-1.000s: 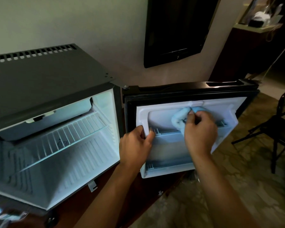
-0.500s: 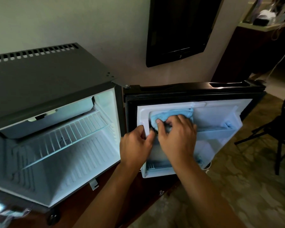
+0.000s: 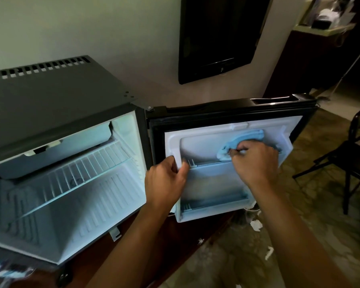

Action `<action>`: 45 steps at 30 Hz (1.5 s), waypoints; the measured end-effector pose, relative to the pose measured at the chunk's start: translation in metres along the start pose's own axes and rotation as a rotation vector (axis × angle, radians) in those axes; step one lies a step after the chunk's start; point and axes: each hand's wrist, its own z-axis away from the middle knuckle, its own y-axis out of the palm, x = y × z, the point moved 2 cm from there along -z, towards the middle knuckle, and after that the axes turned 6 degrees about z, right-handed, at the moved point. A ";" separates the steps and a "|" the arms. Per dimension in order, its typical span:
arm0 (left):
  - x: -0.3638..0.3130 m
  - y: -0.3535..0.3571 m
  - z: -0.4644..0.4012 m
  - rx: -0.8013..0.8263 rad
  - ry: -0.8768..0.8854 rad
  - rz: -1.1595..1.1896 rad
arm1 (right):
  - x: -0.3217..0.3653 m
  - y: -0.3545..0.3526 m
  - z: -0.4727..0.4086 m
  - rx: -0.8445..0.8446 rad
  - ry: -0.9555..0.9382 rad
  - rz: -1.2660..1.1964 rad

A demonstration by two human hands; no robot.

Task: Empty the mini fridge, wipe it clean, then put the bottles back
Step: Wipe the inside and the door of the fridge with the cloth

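My left hand [image 3: 166, 179] grips the inner edge of the open door [image 3: 216, 183], steadying it against the push of wiping. My right hand [image 3: 256, 161] bunches the blue cloth [image 3: 243, 138] against the upper door recess. The mini fridge [image 3: 71, 173] stands empty; no bottles are visible.

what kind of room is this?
Probably a hotel room or small living space, not a kitchen: a mini fridge on a low wooden cabinet, a flat TV on the wall above it, and a dark chair on the floor.

Hotel-like room, wall television [image 3: 220, 36], mini fridge [image 3: 56, 142]
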 end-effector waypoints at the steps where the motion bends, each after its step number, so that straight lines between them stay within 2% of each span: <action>1: 0.000 0.000 0.000 -0.006 0.000 0.001 | 0.000 0.001 0.000 -0.001 -0.012 0.013; 9: 0.000 -0.002 0.002 -0.011 0.012 -0.003 | 0.024 0.013 0.019 -0.103 -0.017 0.105; 15: -0.002 -0.002 0.002 -0.022 0.028 -0.037 | 0.055 0.027 0.034 -0.025 -0.104 0.234; 27: -0.006 -0.007 0.004 0.000 0.061 -0.129 | 0.007 0.005 0.003 0.107 0.019 0.220; 31: -0.006 -0.007 0.004 0.012 0.036 -0.121 | -0.021 -0.011 -0.010 0.171 0.067 0.130; 37: -0.009 -0.006 0.002 0.024 0.004 -0.107 | -0.012 0.000 0.002 -0.001 0.084 0.040; 41: -0.009 -0.006 0.002 0.025 -0.011 -0.094 | -0.005 0.007 0.004 -0.028 0.094 0.066; 45: -0.009 -0.006 0.001 0.039 -0.015 -0.093 | 0.033 0.020 0.022 -0.029 -0.066 0.064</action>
